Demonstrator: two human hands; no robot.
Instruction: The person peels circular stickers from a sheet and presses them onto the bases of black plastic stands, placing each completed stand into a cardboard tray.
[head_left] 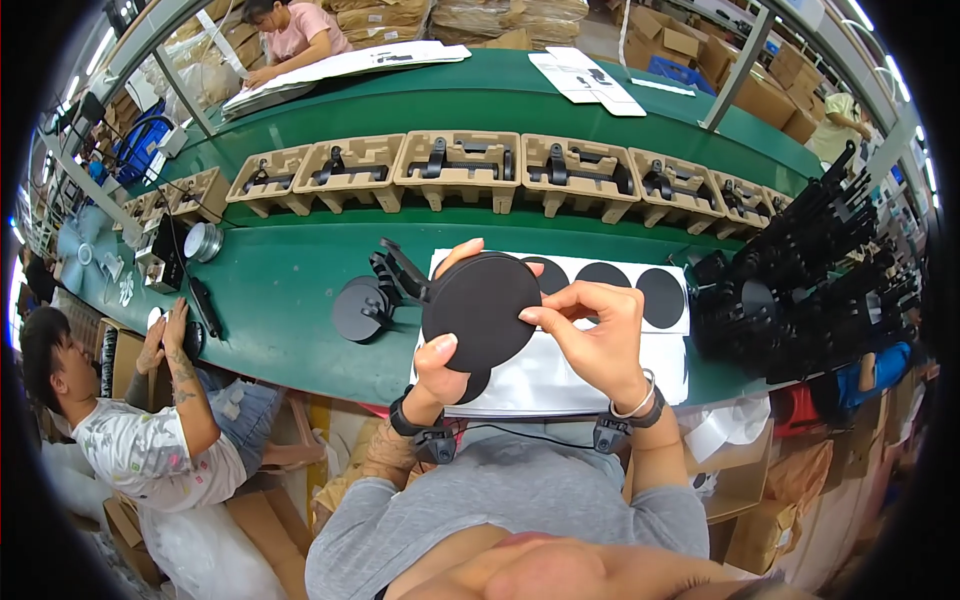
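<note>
My left hand (440, 360) holds a black stand by its round base (480, 310), underside turned toward me, with the black arm (400, 270) sticking out to the upper left. My right hand (600, 340) pinches the base's right edge with thumb and forefinger, pressing on a round black pad. Under both hands lies a white backing sheet (560, 380) carrying several black round pads (660, 297). Another black stand (362, 308) rests on the green table (280, 300) just left of my hands.
A row of brown pulp trays (460, 165) with black parts runs along the conveyor. A heap of black stands (810, 290) is piled at the right. A seated person (150, 420) works at the left; another person (290, 35) sits across the far side. White sheets (590, 75) lie beyond.
</note>
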